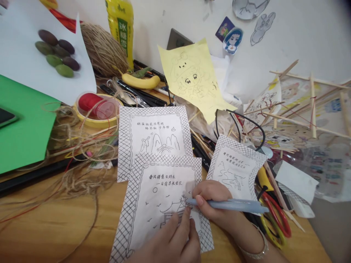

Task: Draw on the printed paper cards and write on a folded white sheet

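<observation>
My right hand (222,217) grips a light blue pen (238,205), its tip at the drawn tree beside a pavilion roof. The pen rests over a white sheet with a cross-hatched border (148,197), which carries handwritten Chinese lines, birds and a small circle. With fingers stretched out, my left hand (175,243) lies on the lower part of this sheet, just below the pen tip, and covers part of the pavilion. Behind it, partly overlapped, is a second bordered sheet (164,128) with mountains and a bridge. A third bordered sheet (233,164) lies beyond my right hand.
At left are tangled twine (74,179), a yellow tape roll (95,122) and green paper (24,124). A banana (141,81), yellow bottle (120,29) and yellow drawing (189,73) are behind. Stick frames (312,106) and red-and-yellow-handled scissors (279,219) are at right.
</observation>
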{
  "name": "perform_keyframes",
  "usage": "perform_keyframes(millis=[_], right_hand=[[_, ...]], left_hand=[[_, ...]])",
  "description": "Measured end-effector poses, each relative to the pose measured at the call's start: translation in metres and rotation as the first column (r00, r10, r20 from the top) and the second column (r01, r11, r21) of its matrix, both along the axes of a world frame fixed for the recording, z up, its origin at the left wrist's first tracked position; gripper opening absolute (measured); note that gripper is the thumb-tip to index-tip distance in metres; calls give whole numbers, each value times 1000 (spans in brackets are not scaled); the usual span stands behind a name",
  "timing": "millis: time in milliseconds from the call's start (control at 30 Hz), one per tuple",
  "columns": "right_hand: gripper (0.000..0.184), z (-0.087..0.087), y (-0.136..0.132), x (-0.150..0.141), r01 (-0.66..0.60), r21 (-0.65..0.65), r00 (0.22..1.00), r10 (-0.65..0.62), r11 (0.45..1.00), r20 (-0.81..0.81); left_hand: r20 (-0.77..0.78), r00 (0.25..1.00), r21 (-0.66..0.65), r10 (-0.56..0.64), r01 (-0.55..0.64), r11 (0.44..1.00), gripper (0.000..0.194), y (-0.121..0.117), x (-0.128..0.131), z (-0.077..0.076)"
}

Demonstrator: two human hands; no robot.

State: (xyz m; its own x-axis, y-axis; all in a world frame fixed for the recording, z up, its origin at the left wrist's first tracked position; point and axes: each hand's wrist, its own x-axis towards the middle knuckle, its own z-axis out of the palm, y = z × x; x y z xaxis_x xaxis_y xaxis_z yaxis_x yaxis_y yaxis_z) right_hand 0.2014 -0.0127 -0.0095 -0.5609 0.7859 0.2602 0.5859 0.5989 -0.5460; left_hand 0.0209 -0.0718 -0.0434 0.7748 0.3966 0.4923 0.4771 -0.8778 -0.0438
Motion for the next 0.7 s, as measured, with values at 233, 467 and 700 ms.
perform_keyframes(millis=[233, 467, 700], right_hand=[[39, 1, -1, 1, 24, -18, 999, -24, 1000, 28], [39, 1, 0, 1, 27, -20, 999, -26, 999, 25], [39, 2, -1, 1, 43, -24, 998, -42, 999, 51]], left_hand=[[20, 1000, -2, 13, -13, 1000, 19, 3, 3, -1], [19, 1000, 4, 5, -5, 1000, 18, 0, 0, 0], [9, 1000, -16, 16, -16, 1000, 18, 0, 1, 1]])
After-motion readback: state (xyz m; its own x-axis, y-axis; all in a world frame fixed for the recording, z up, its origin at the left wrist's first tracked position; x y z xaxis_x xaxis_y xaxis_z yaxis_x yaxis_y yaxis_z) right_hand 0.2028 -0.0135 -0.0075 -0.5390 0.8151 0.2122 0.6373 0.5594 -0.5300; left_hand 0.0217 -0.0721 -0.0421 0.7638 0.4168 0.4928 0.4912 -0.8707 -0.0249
